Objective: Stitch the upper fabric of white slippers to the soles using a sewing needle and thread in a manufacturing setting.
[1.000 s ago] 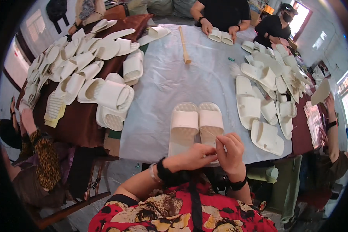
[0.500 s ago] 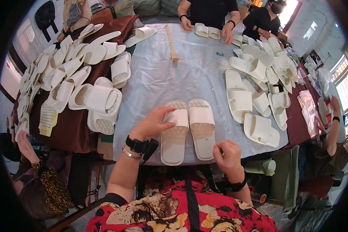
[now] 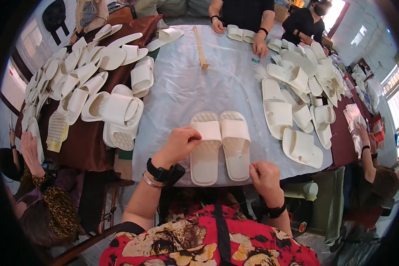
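Two white slippers lie side by side at the near edge of the cloth-covered table, toes pointing away from me. My left hand (image 3: 181,144) is at the strap of the left slipper (image 3: 205,164), its thumb and fingertips pinched together beside the strap's near edge. Any small thing between them cannot be made out. Close to the outer edge of the right slipper (image 3: 237,163), my right hand (image 3: 266,177) is closed with its fingertips pinched; what they hold, if anything, is too small to name. A small mark shows on the right slipper's insole.
Heaps of white slippers lie left (image 3: 82,84) and right (image 3: 297,84). A wooden stick (image 3: 201,48) rests on the pale cloth (image 3: 181,84). Across the table, a co-worker's hands (image 3: 260,46) flank another pair. More people work at both sides; a green bin (image 3: 326,204) stands low right.
My left thumb and fingers have closed from a wider spread into a pinch at the strap. My right hand stays closed. The whole view has shifted slightly.
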The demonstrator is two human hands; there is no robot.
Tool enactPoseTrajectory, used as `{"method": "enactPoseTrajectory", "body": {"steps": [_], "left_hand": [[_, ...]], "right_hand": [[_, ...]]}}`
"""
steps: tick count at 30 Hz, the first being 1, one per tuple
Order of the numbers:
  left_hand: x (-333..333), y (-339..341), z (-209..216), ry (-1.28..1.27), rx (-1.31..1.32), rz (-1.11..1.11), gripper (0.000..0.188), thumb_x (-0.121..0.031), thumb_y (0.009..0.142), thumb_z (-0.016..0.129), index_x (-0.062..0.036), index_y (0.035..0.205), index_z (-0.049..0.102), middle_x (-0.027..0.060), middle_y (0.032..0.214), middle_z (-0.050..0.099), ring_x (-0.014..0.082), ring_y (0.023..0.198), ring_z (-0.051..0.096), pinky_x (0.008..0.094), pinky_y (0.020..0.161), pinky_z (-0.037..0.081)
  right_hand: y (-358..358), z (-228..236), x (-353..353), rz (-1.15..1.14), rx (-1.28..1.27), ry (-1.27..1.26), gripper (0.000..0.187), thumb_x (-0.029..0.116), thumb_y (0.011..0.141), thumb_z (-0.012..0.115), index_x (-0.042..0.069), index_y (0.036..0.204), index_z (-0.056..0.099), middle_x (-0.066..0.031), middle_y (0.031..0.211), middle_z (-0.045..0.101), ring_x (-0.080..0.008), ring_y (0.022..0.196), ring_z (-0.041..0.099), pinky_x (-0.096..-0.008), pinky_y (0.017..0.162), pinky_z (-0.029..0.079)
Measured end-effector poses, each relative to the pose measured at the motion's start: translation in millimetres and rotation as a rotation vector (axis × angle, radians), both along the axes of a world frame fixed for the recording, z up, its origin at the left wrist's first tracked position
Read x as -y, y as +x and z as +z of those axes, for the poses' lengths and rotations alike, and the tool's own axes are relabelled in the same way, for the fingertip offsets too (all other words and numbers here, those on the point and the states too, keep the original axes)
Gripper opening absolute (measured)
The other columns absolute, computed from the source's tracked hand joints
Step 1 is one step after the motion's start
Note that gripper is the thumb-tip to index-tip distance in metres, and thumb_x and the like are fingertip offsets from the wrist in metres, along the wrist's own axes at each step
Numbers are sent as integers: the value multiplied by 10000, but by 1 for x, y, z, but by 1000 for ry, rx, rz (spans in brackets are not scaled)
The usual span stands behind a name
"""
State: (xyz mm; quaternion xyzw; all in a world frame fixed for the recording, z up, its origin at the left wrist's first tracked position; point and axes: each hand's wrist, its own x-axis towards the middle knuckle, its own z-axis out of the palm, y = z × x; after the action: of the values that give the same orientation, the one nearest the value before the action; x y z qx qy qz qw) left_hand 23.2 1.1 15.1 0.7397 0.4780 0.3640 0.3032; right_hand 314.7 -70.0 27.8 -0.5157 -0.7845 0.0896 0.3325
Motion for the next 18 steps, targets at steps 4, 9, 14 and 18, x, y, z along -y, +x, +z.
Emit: {"method": "enactPoseTrajectory", "body": {"steps": [4,9,14,18], "left_hand": [[9,1,10,84,-109,-12,98,-49,775,657,-12,865,655,139,799,623,265,695,617,325,631,485],[32,16,19,75,-231,-185,66,-63,786,642,-22,838,638,127,814,611,310,731,611,365,635,484],[33,25,21,47,-203,-299,66,-62,799,632,-24,853,627,123,834,598,308,747,605,360,657,487],[26,19,20,30,-60,-302,64,-64,817,628,-29,870,627,121,842,592,291,765,602,351,683,486]], "right_hand": [[6,-8,2,12,71,-79,146,83,745,681,20,859,615,-141,744,620,-324,685,589,-416,626,457],[-6,6,-6,50,53,92,330,104,732,693,1,1028,591,-169,926,609,-339,842,571,-418,703,463],[-28,11,-16,199,44,181,306,114,733,691,11,1006,599,-139,857,603,-314,805,574,-411,706,464],[-31,-6,-15,311,87,95,156,110,741,666,38,869,613,-89,739,587,-279,720,577,-389,677,465]]}}
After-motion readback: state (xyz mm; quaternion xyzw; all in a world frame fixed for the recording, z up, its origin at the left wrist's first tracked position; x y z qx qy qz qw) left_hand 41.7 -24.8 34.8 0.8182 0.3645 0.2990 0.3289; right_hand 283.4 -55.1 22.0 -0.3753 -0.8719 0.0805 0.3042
